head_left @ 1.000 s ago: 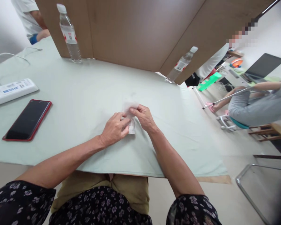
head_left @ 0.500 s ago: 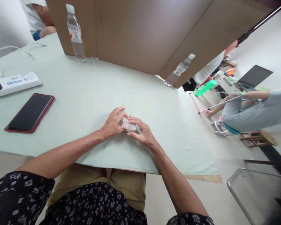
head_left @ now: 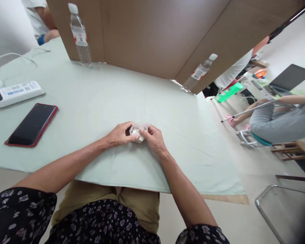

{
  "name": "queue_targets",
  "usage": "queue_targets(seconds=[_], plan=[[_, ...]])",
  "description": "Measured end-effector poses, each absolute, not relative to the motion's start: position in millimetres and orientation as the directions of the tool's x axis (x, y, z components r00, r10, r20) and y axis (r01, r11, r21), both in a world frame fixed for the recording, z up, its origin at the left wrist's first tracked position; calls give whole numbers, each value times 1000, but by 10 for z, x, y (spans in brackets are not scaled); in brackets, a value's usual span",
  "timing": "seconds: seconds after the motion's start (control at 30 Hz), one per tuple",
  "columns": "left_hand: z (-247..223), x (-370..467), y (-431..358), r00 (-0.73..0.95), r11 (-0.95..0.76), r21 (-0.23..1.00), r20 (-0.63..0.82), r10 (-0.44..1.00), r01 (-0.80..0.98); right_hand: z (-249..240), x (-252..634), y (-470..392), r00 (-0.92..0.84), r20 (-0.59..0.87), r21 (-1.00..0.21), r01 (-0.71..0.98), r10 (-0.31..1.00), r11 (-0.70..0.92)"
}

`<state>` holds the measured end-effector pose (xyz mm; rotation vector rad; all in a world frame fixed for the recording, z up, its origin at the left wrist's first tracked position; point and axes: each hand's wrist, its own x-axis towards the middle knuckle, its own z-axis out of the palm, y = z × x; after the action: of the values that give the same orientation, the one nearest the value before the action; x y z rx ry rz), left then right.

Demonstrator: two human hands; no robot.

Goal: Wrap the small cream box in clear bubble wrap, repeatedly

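A small clear plastic wrapped bundle (head_left: 137,133), whitish inside, is held between both hands just above the pale green cloth near the table's front edge. My left hand (head_left: 120,134) grips its left side, with the thumb along the front and the fingers curled behind. On the right side, my right hand (head_left: 154,139) pinches the plastic, its thumb resting on the top. What exactly lies inside the plastic is too small to tell.
A phone (head_left: 32,124) and a white power strip (head_left: 17,93) lie on the left of the cloth (head_left: 104,91). Two water bottles (head_left: 81,42) (head_left: 199,73) stand by a cardboard panel (head_left: 142,34). A seated person (head_left: 282,118) is at the right.
The bundle has turned, and its plastic looks more spread between my hands. My right thumb has moved onto its top. The view has shifted slightly.
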<state>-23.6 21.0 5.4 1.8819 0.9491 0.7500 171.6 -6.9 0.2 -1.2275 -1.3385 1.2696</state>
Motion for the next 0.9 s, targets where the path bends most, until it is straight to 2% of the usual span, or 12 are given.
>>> queue_targets(seconds=[0.07,0.13,0.23,0.3,0.47,0.6,0.9], plan=[[36,-231,216,543,-262,916,60,837,303,-11,1718,-76,-113,-42,-995,97,993,-31],[-1,-215,228,537,-218,942,49,842,256,-15,1766,-84,-68,0,-985,175,998,12],[-48,-185,250,509,-141,972,26,860,189,19,1906,-107,98,192,-923,356,976,146],[-60,-171,255,498,-98,979,-5,867,180,54,1997,-135,121,293,-860,467,948,206],[-78,-161,232,450,-82,986,9,893,144,43,2025,-211,-229,307,-681,625,924,381],[-101,-163,195,418,-113,983,43,908,145,-52,1957,-220,-344,328,-554,684,880,474],[-118,-177,181,445,-325,920,202,872,218,-81,1953,-212,-277,284,-648,650,918,397]])
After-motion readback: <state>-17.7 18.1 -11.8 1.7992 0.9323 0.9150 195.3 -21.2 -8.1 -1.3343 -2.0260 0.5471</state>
